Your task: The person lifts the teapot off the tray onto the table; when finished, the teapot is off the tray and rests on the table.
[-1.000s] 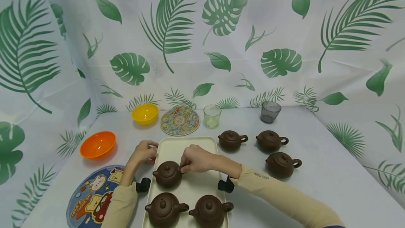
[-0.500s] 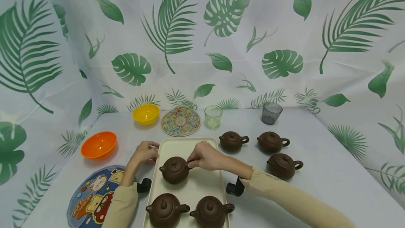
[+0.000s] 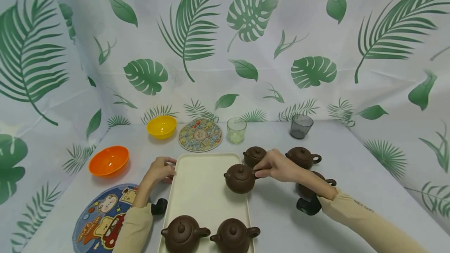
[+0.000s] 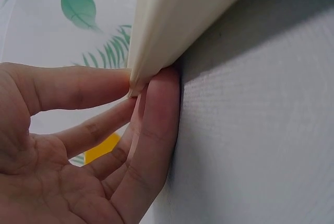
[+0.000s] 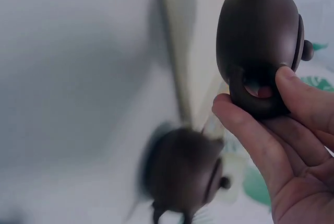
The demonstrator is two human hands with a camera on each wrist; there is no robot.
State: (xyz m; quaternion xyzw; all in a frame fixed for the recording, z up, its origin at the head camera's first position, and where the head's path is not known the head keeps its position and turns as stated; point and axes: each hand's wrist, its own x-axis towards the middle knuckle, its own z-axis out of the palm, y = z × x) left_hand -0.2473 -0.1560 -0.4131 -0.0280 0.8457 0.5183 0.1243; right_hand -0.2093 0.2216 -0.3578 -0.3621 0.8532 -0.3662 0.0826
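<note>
My right hand [image 3: 279, 167] pinches the handle of a dark brown teapot [image 3: 239, 180], held up over the right edge of a cream tray [image 3: 200, 194]. In the right wrist view, thumb and fingers close on that handle, and the teapot [image 5: 255, 31] hangs off the surface. My left hand [image 3: 159, 170] is at the tray's left rim. The left wrist view has its thumb and fingers pinching the tray rim [image 4: 167, 25]. Two brown teapots, one left [image 3: 181, 235] and one right [image 3: 232, 237], stand on the tray's near end.
Right of the tray stand a teapot [image 3: 253, 155] partly behind my hand, another teapot [image 3: 299, 157], and a third [image 3: 304, 191] partly covered by my wrist. Behind are a yellow bowl [image 3: 161, 128], round patterned mat [image 3: 200, 136], green glass [image 3: 236, 131] and grey glass [image 3: 301, 127]. An orange bowl [image 3: 109, 162] lies left.
The right hand has carried the teapot up off the tray's left half and rightward to its right edge. My left hand has stayed at the rim.
</note>
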